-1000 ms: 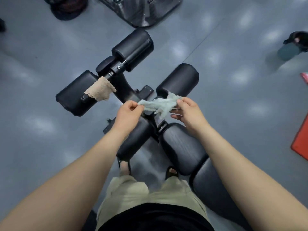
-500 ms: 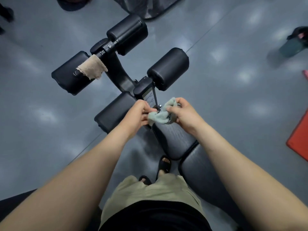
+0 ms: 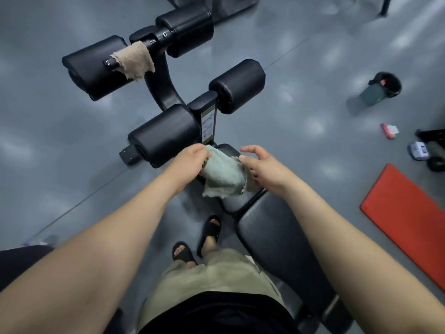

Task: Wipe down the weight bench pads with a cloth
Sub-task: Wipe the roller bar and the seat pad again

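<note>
1. One green cloth [image 3: 224, 174]: bunched, hanging just over the front end of the seat pad [image 3: 237, 201], between the two hands, loose corners trailing toward the person.
2. The left hand [image 3: 192, 162]: grip pinched on the cloth's upper left corner. The cloth lies to its right and below.
3. The right hand [image 3: 265, 169]: grip spread, fingers loosely bent, thumb at the cloth's right edge. Contact cannot be told.
4. Seat pad, long axis: runs from the near roller pad [image 3: 168, 133] toward the back pad [image 3: 277, 237], directly beneath the cloth.
5. Judgement: the left hand is better placed to lower the cloth and wipe.
</note>
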Available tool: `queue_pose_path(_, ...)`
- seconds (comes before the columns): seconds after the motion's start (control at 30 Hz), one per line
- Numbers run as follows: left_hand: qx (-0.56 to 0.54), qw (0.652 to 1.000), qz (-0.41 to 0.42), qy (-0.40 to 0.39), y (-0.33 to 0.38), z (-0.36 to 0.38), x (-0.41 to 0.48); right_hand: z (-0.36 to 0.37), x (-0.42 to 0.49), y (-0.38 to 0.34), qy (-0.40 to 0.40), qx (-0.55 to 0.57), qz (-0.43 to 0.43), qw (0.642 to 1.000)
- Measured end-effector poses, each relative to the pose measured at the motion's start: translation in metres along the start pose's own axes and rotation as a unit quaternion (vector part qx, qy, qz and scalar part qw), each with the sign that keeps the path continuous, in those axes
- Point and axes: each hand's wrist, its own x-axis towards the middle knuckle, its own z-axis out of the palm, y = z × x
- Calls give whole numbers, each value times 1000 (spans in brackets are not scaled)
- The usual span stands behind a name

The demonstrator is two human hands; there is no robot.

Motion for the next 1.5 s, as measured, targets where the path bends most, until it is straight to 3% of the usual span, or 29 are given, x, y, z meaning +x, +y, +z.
queue_pose_path(0.1,40,999,7,25,-16,-1,-6,1,-12,12,-31,21,-10,999)
queue_pose_path(0.23,-18,997,10,79,-30,-6,-10,1,-6,24,31,-89,-60,994)
queue_pose_path(0.33,-50,995,25,82,-28,-4,-18,4,7,34,15,-92,-65,993)
queue_pose_path(0.43,-79,992,16,96,-22,4,-20,3,20,42,-53,36,-22,998)
queue_pose_path(0.57,-162,981,-2,108,-9,19,-27,4,36,57,-70,225,91,968)
queue_pose_path(0.7,-200,974,4,107,9,46,-36,1,48,84,-86,287,133,945)
queue_pose_path(0.93,-262,957,-6,128,24,75,-36,-10,58,81,-178,392,125,894)
queue_pose_path(1.03,-223,960,-30,167,16,89,-26,-26,60,87,-173,326,81,926)
queue_pose_path(1.13,-55,977,-77,191,-9,94,-10,-51,64,100,-96,258,40,961)
queue_pose_path(1.23,70,978,-111,159,-32,98,3,-77,70,109,-27,55,-27,998)
queue_pose_path(1.4,238,954,-100,154,-58,113,31,-103,89,119,-15,-218,-74,973)
queue_pose_path(1.5,265,942,-103,179,-78,118,50,-109,103,131,-4,-287,-80,955)
